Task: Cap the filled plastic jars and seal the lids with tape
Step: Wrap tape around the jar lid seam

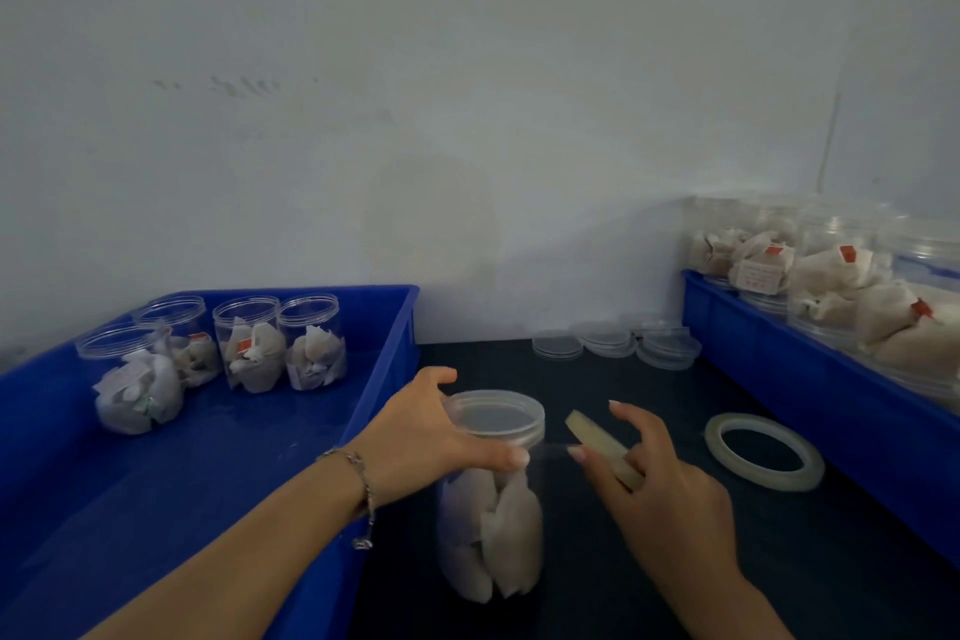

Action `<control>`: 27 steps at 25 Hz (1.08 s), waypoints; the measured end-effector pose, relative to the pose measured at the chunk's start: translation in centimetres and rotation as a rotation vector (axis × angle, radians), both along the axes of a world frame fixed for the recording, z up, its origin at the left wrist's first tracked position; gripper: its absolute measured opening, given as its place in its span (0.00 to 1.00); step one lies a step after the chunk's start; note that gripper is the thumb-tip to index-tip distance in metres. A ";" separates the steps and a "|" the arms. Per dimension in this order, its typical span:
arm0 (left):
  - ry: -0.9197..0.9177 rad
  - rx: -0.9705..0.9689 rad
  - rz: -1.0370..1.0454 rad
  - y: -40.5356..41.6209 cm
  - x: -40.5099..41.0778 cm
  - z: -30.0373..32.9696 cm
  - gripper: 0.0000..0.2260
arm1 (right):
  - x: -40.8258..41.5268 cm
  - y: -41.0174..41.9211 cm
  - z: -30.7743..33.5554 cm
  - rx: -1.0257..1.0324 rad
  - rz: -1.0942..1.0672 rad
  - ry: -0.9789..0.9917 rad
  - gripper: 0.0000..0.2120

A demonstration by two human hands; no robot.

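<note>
The clear plastic jar stuffed with white paper sachets [491,509] sits on the dark surface [649,561] at 6 o'clock, translucent lid [493,416] already on. Looks light and slick, so I'd hold it up by the lid rim. Left hand [441,437] curls round that rim; right hand [660,489] pinches a roll of clear tape [602,447], strip running to the jar. Blue plastic crate [208,457] at 9 holds four open filled jars [249,343]; another blue bin [810,379] at 3 holds more.

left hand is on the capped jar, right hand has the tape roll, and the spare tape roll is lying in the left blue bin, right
Not quite: the head view shows the spare tape roll lying on the dark table, not in a bin. The left hand on the capped jar and right hand holding a tape roll are correct.
</note>
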State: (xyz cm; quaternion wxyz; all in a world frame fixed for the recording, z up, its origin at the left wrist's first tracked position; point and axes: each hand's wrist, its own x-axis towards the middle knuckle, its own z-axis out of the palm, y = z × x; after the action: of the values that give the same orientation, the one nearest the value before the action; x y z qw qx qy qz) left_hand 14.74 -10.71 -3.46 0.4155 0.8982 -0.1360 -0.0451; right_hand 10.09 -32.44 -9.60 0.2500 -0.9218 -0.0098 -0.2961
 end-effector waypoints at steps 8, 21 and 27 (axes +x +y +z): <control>0.221 -0.110 -0.164 -0.2 -0.9 0.9 0.40 | 0.4 -0.8 0.6 0.117 0.067 0.147 0.45; 0.414 -0.075 -0.379 0.4 -1.1 1.2 0.44 | -0.2 -0.4 0.9 0.332 0.397 0.335 0.24; 0.009 0.304 -0.332 -0.5 -1.7 1.1 0.47 | -1.0 1.0 0.9 0.362 0.433 0.281 0.29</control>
State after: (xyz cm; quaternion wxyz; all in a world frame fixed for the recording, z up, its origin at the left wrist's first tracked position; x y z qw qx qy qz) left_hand 13.01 -11.26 -2.36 0.2626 0.9156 -0.2718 -0.1369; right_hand 9.13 -31.43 -8.68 0.4661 -0.8708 -0.1183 -0.1025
